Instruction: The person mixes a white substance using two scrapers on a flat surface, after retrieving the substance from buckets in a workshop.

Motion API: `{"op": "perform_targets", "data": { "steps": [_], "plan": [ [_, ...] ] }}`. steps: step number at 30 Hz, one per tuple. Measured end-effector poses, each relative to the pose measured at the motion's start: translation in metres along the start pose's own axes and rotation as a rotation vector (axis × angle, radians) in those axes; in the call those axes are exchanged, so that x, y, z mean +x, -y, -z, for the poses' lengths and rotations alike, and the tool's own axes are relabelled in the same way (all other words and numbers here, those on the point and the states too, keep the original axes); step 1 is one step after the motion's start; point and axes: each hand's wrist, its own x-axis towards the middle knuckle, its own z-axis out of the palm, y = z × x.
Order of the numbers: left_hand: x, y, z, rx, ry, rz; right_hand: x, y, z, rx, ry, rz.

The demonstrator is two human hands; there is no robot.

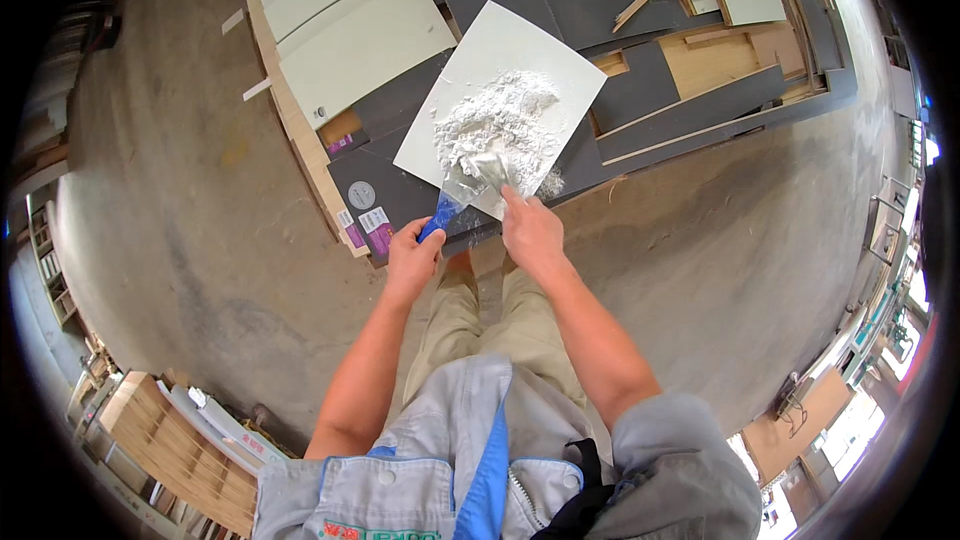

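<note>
My left hand is closed round the blue handle of a putty knife, whose blade reaches the near edge of a white square board. In my right hand is a second scraper with a metal blade, its handle mostly hidden by my fingers. That blade touches a heap of white powder, partly clumped, in the middle of the white board. The two blades are close together at the heap's near side. Some powder has spilled past the board's near right edge onto the dark panel below.
Under the board lies a low stack of dark grey panels and pale panels, with loose wooden strips on top. Concrete floor surrounds the stack. Lumber lies behind me at lower left; racks line the left side.
</note>
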Motion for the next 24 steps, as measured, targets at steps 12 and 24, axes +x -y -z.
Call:
{"op": "perform_targets", "data": {
  "steps": [12, 24],
  "plan": [
    [0.013, 0.040, -0.001, 0.071, -0.075, -0.167, 0.033, 0.029, 0.030, -0.153, 0.164, 0.042],
    [0.011, 0.036, -0.003, 0.135, -0.062, -0.213, 0.069, 0.044, 0.042, -0.246, 0.300, 0.112]
  ]
}}
